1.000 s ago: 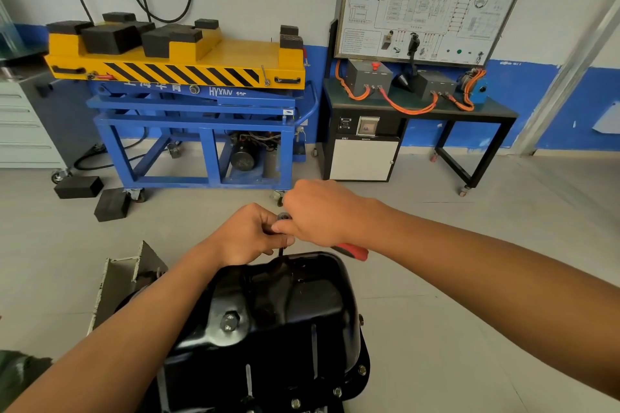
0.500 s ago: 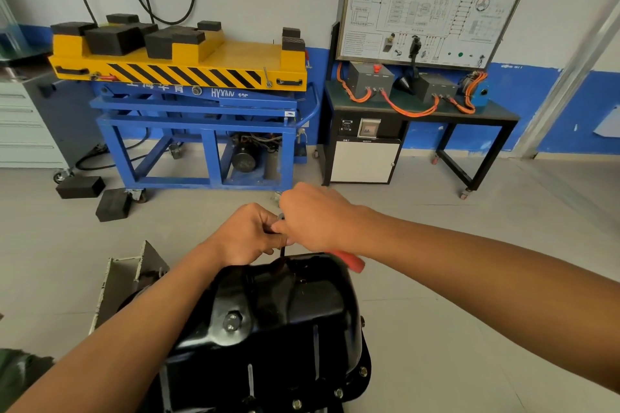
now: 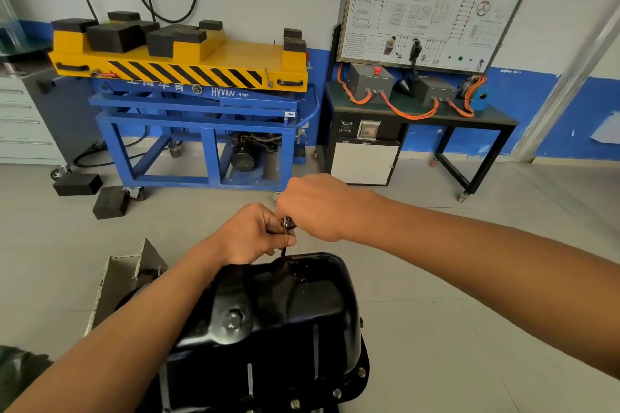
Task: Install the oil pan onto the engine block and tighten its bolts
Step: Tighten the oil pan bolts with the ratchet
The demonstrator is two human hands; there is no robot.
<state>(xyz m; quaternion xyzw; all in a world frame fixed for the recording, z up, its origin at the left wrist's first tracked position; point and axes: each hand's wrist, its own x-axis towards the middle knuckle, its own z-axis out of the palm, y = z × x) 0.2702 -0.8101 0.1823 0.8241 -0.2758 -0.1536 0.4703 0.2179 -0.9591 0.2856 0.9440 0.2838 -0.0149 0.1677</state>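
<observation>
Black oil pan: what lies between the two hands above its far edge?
In the head view, the head of a small dark metal tool; its thin shaft runs down to the black metal oil pan.

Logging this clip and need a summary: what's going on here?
A person holds a wrench at the far edge of the black oil pan. The left hand pinches it just below its head, its shaft pointing down to the pan's rim; the right hand curls round the handle end. Several bolts sit in the near flange.
</observation>
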